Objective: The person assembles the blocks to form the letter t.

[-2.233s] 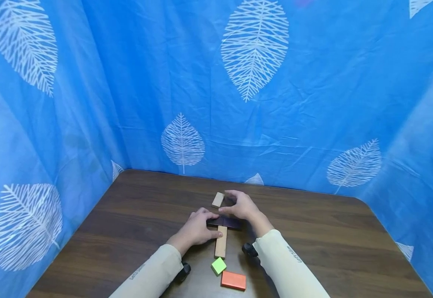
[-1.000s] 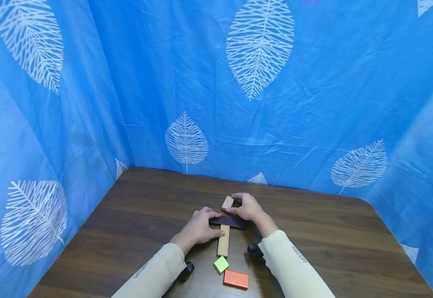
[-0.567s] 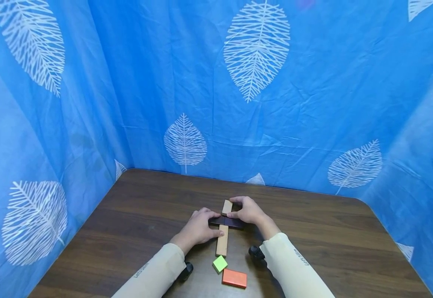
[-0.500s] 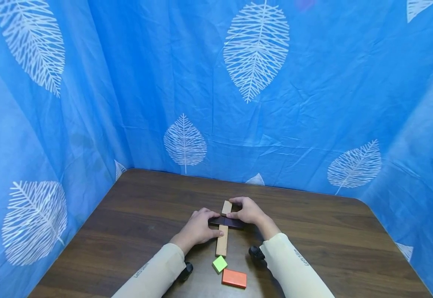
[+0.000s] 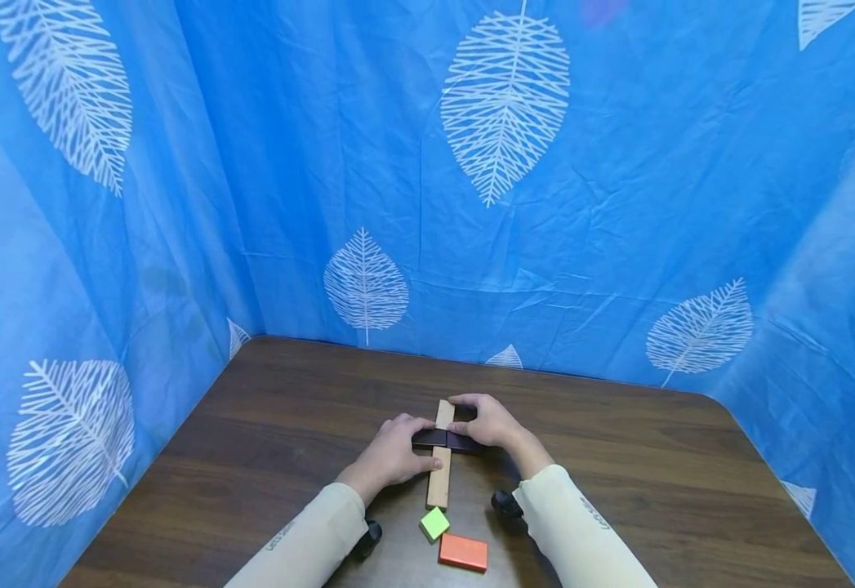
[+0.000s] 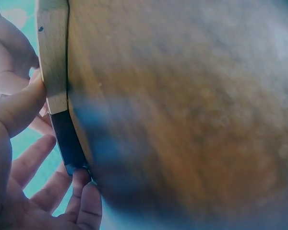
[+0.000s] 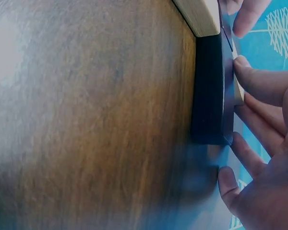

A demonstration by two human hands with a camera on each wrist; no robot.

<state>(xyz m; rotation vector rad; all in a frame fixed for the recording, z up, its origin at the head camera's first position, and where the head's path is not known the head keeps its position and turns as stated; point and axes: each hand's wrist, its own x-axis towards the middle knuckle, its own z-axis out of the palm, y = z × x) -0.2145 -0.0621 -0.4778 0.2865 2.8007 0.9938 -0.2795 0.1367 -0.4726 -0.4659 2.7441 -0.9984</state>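
Observation:
Flat wooden building blocks form a cross on the table. A long pale block (image 5: 438, 492) points toward me, its far end against two dark blocks laid end to end, a left dark block (image 5: 427, 439) and a right dark block (image 5: 464, 443). Behind their joint lies a shorter pale block (image 5: 445, 412). My right hand (image 5: 491, 423) pinches this shorter block between thumb and fingers. With the thumb on the long pale block, my left hand (image 5: 390, 454) curls its fingers around the left dark block (image 6: 69, 143), fingertips at its outer end in the left wrist view.
A lime-green block (image 5: 434, 524) sits turned at an angle just nearer than the long pale block. Beside it lies an orange-red block (image 5: 463, 553). The brown wooden table (image 5: 655, 490) meets a blue leaf-patterned curtain (image 5: 603, 204) at the back and sides.
My right hand has taken hold of the shorter pale block, straightened it and drawn it nearer, up against the dark blocks. My left hand has stayed nearly in place.

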